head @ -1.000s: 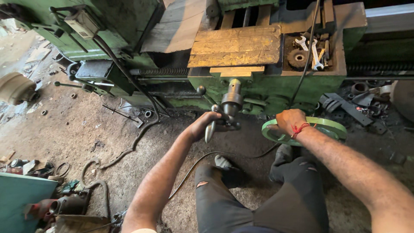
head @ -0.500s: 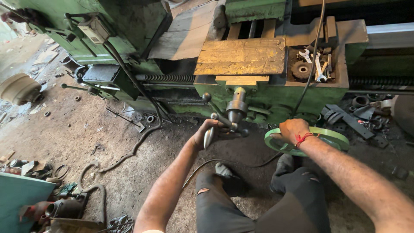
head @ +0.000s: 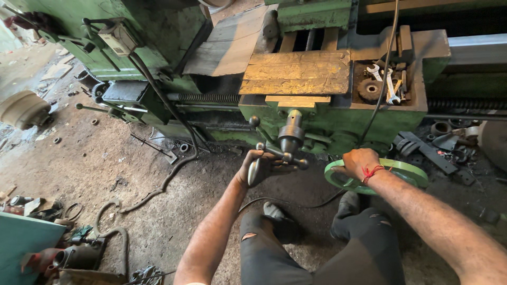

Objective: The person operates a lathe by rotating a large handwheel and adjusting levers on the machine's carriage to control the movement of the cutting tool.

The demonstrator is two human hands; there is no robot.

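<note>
- Far left of the green lathe [head: 158, 31], a round grey casting [head: 21, 110] lies on the dirt floor [head: 105, 174], and scrap parts [head: 47, 211] lie nearer the person, beside a teal box [head: 21, 237].
- A black cable [head: 169, 169] runs down from the lathe's left end and curls over the floor below it.
- The left hand [head: 259, 168] is just below the lathe's apron, its grip closed round the lower spoke of the steel crank handle [head: 280, 153]; that handle sticks out from the apron front under a rusty yellow slab [head: 296, 71], with a ball-ended lever [head: 254, 121] just to its left.
- The person's dark trouser legs [head: 317, 248] and grey shoes [head: 274, 211] are on the floor straight in front of the apron.
- The right hand [head: 360, 162], with a red thread at the wrist, has its grip closed over the near left rim of the green handwheel [head: 406, 171], which is at the apron's lower right.
- Above the handwheel, a recess in the carriage top holds spanners [head: 388, 84] and a dark gear [head: 368, 89].
- Right of the handwheel, black metal pieces [head: 428, 148] lie heaped under the lathe bed.
</note>
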